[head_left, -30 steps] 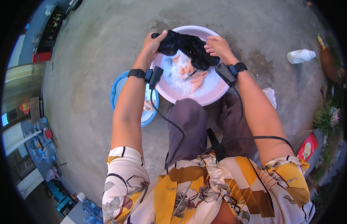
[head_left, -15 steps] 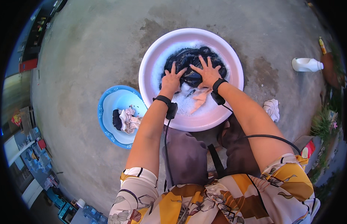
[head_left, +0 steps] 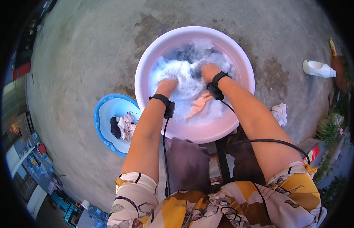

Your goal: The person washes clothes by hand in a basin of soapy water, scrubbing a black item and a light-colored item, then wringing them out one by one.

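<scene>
Both my hands are plunged into the foamy water of a large pink basin (head_left: 196,135). My left hand (head_left: 169,84) is sunk in white suds up to near the wrist, its fingers hidden. My right hand (head_left: 209,71) is also under the foam, and its fingers do not show. Dark cloth (head_left: 188,53) lies under water and suds at the far side, mostly covered. A peach-coloured cloth (head_left: 199,104) pokes out of the foam on the near side, below my right wrist. Each wrist wears a black strap with a small box and cable.
Left of the basin stands a blue tub (head_left: 102,127) with small crumpled clothes (head_left: 123,126) in it. On the concrete floor to the right lie a white cloth (head_left: 279,114) and a white jug (head_left: 317,68). A yellow bottle (head_left: 332,47) lies farther off near plants.
My hands went from lying spread on the dark cloth to being submerged. The cloth has sunk, and foam now covers most of it.
</scene>
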A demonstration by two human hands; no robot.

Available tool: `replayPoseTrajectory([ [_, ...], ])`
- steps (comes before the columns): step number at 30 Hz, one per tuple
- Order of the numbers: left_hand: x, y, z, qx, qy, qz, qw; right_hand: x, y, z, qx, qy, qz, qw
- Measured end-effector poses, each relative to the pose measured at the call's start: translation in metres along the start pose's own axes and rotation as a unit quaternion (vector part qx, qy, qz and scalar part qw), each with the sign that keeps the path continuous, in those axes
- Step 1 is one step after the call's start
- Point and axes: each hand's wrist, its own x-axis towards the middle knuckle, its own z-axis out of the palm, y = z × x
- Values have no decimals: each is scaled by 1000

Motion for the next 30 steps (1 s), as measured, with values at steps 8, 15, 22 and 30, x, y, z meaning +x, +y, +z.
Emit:
replayPoseTrajectory([
  [8,-78,32,-91,-3,354,111,928,-60,34,-30,120,243,-43,961],
  [15,-238,150,-282,-137,604,215,755,-142,47,-85,235,369,57,897],
  [22,-370,256,-377,-103,681,376,620,-250,18,-193,599,331,-107,722],
  [30,-378,251,-375,-183,569,342,725,-247,7,-181,481,324,-54,813],
])
